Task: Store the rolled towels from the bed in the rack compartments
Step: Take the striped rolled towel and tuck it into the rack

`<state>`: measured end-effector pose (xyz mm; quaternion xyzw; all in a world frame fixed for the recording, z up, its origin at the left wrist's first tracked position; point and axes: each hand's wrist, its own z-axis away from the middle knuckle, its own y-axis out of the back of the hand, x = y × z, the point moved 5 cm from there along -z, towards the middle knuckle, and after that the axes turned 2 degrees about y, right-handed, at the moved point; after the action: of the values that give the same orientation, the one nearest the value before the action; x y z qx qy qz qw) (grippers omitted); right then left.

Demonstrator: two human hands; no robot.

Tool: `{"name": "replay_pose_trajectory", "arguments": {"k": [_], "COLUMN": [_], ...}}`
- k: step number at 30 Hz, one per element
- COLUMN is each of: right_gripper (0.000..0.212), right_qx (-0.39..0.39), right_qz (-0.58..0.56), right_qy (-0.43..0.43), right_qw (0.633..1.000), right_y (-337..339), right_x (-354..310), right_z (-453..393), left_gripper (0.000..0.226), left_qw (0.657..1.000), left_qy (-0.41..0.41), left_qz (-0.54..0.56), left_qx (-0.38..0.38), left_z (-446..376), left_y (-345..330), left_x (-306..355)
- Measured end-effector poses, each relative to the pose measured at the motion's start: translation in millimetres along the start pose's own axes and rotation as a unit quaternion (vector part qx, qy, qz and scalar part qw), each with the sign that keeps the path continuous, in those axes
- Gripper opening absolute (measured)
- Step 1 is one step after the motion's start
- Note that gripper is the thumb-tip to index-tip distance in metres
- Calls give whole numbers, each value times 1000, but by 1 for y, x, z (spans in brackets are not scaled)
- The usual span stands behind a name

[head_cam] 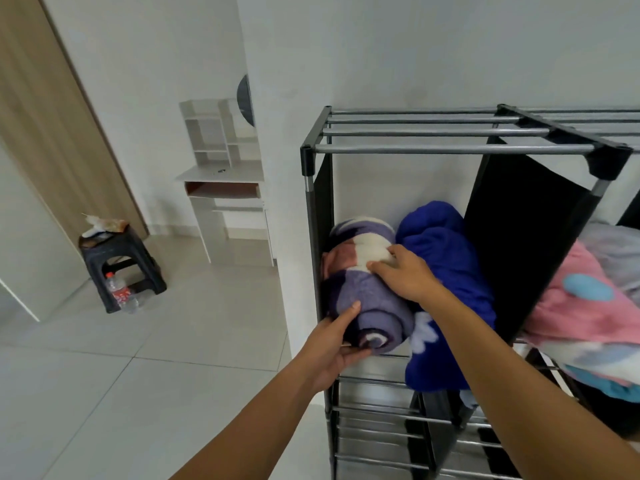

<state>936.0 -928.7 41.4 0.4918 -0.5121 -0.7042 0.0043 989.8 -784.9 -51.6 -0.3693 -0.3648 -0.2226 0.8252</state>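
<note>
A rolled purple, white and pink towel (360, 289) lies in the upper left compartment of the black metal rack (308, 157). My left hand (332, 344) grips its near rolled end from below and the side. Resting flat on top of the roll is my right hand (405, 271), fingers on its white stripe. A rolled dark blue towel (446, 268) lies beside it in the same compartment, its end hanging over the shelf edge. Past a black fabric divider (526, 237), a pink and blue towel (581, 313) fills the adjacent compartment. The bed is out of view.
Lower rack shelves of metal bars (377, 414) show below. To the left stand a white desk with a shelf unit (225, 181), a black plastic stool (121, 268) with clutter on top, and a plastic bottle (121, 292) on the tiled floor. A wooden door (52, 116) is at far left.
</note>
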Motion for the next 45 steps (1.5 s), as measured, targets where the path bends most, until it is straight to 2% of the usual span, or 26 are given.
{"name": "replay_pose_trajectory", "arguments": {"k": [6,10,15,21,24,28,33,38,41,43,45], "right_gripper": [67,57,50,58,46,39,26,28,30,26,31], "right_qx": [-7,11,24,53,90,90,89,51,56,88,140], "right_qz": [63,101,126,110,106,103,89,106,88,43,1], "right_qy": [26,32,54,71,73,61,57,65,67,42,-25], "right_qw": [998,994,990,990,988,989,990,991,992,994,990], "right_y": [3,-6,-11,-7,-4,-9,-14,-17,-2,10,24], "right_x": [-12,-10,-8,-7,-5,0,6,3,12,29,56], "right_z": [-8,-4,4,19,26,25,32,65,107,143,184], "left_gripper": [50,51,52,54,48,45,48,43,32,22,15], "left_qw": [999,998,999,1000,1000,1000,999,991,988,979,958], "left_qy": [-21,-43,-22,1,-12,-15,-30,-39,17,83,127], "left_qz": [33,28,30,6,9,14,-32,-118,-141,-184,-252], "left_qx": [16,22,17,8,9,23,17,50,57,13,-56], "left_z": [-4,-5,-3,7,12,6,6,24,38,46,52], "left_y": [-3,-6,-4,-3,-6,-8,-5,7,12,0,-23], "left_x": [6,3,-2,-11,-17,-12,-18,-32,-56,-82,-107]}}
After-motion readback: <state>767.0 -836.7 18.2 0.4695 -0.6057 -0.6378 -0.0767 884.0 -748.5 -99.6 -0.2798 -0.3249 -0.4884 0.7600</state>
